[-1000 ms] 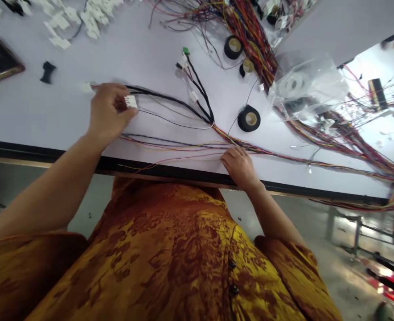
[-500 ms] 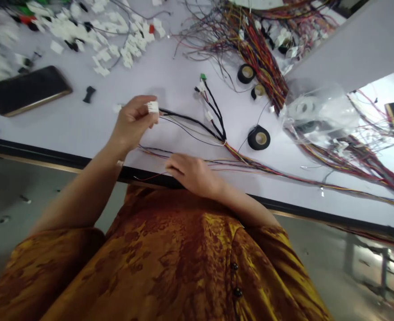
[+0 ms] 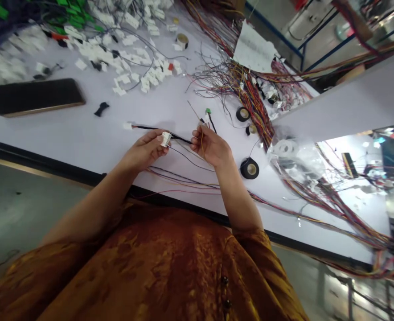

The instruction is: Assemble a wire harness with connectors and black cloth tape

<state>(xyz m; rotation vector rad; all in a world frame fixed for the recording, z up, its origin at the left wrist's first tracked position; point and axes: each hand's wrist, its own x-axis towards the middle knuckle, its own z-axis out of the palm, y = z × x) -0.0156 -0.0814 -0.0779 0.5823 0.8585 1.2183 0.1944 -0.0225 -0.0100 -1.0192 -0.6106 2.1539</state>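
Observation:
My left hand (image 3: pixel 145 150) is closed on a white connector housing (image 3: pixel 165 139), held between thumb and fingers. Black-sleeved wires (image 3: pixel 180 139) run from the housing toward my right hand (image 3: pixel 213 147). Pinched in that hand is a thin yellow wire (image 3: pixel 194 109), its free end pointing up and left past the fingertips. A second sleeved branch ends in a small white connector (image 3: pixel 128 126) on the table, left of the held housing. Just beyond the right fingers lies a green connector (image 3: pixel 208 111) on another black branch, partly hidden by the hand.
Black tape rolls (image 3: pixel 249 168) lie right of my hands. A thick wire bundle (image 3: pixel 255 107) crosses behind them. White connectors (image 3: pixel 133 58) are heaped at the back left, near a phone (image 3: pixel 36 97). Long loose wires (image 3: pixel 183 182) run along the table's front edge (image 3: pixel 83 173).
My right hand has risen from the loose wires at the front edge to beside the harness, now with a yellow wire in its fingers. The left hand still grips the white connector housing.

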